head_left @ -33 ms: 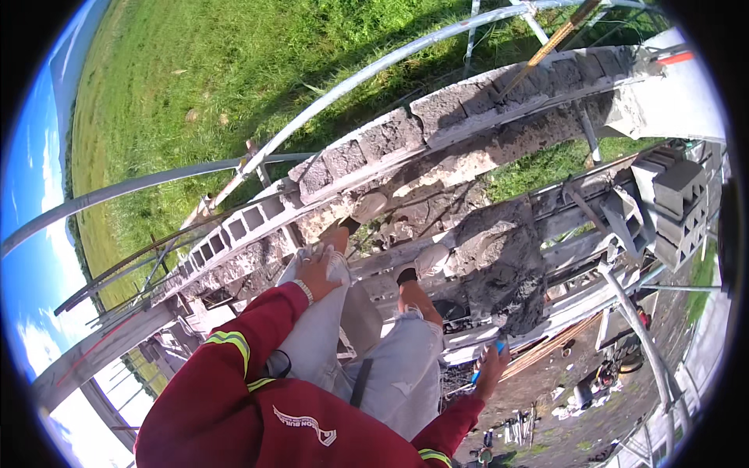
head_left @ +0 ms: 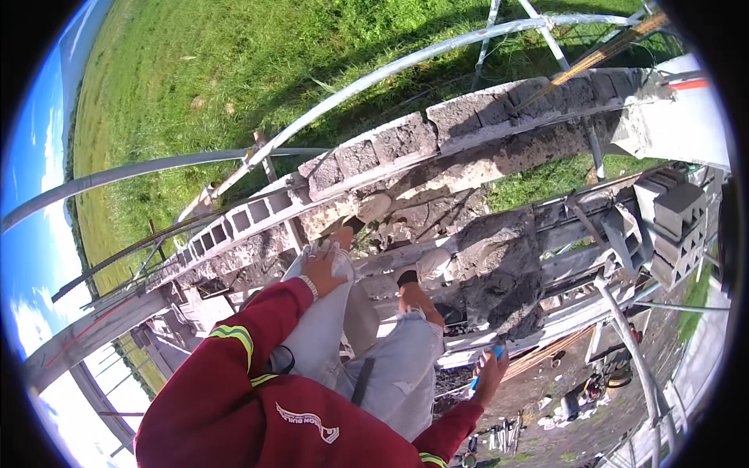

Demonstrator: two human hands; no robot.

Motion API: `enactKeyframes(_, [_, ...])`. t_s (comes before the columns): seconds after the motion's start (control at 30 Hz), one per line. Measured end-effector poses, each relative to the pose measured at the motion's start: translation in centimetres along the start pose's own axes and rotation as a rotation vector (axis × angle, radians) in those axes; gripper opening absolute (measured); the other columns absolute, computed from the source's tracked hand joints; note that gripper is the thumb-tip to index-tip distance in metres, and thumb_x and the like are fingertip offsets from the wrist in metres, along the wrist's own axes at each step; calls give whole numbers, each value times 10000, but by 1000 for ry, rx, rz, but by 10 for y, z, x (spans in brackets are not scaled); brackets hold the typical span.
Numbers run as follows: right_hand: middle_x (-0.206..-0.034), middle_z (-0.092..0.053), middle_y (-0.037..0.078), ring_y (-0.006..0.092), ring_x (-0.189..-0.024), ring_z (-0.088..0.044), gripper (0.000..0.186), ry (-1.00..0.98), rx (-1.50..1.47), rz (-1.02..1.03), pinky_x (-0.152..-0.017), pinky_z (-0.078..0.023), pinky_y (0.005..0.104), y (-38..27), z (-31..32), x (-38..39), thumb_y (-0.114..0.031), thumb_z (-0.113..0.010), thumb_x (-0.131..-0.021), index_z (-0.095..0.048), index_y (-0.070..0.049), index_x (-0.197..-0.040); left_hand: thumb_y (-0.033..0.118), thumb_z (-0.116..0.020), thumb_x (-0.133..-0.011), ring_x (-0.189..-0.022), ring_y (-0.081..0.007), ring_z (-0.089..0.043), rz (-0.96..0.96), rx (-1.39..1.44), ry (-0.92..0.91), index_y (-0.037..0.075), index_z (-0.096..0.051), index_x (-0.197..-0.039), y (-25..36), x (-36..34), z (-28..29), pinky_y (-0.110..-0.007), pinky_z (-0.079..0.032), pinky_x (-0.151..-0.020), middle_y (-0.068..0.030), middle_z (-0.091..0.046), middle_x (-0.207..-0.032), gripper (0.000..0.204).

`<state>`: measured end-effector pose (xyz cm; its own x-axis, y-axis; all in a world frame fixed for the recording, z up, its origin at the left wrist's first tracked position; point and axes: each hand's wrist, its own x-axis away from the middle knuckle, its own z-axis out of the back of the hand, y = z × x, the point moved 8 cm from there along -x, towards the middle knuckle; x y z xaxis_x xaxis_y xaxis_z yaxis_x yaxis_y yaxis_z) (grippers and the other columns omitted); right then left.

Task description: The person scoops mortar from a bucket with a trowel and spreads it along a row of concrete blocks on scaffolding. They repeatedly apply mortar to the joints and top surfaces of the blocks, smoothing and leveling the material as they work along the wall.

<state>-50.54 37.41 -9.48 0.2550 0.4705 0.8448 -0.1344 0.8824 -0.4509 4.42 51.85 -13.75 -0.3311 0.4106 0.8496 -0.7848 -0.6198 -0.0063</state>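
The left hand (head_left: 321,269) is laid flat on the raised left knee (head_left: 331,312), its grip spread open on the grey trouser cloth, at about seven o'clock from the block wall (head_left: 406,140). The right hand (head_left: 491,374), at five o'clock, is closed on a blue-handled tool (head_left: 485,366). A steel pole (head_left: 390,70) is seen beyond the wall, over grass (head_left: 234,62).

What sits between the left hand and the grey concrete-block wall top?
Head view: only the person's raised foot in a pale shoe lies between the left hand and the grey concrete-block wall top.
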Motion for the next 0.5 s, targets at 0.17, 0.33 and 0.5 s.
enactKeyframes(0.17, [-658, -456, -55, 49, -492, -391, 173, -436, 422, 33, -419, -311, 249, -110, -98, 29, -148, -624, -921, -583, -126, -1088, 738, -629, -916, -1612, -437, -252, 67, 458, 27, 21, -215, -1698, -59, -13, -22, -529, -102, -1333, -270, -305, -1720, 1140])
enactKeyframes(0.33, [-713, -539, 4, 106, -526, -472, 160, -742, 1120, 559, -460, -392, 314, -202, -292, 22, -196, -651, -901, -598, -58, -964, 776, -599, -911, -1563, -437, -361, 278, 757, 40, 28, -286, -1682, -161, 17, -61, -468, -310, -1279, -311, -401, -1655, 1119])
enactKeyframes(0.5, [-957, -682, 223, 346, -863, -641, 404, -977, 1458, 931, -793, -514, 478, -227, -513, 37, -324, -657, -907, -624, 27, -1104, 694, -629, -954, -1526, -407, -438, 492, 983, 236, 22, -345, -1662, -225, 125, -121, -445, -348, -1256, -305, -468, -1615, 1017])
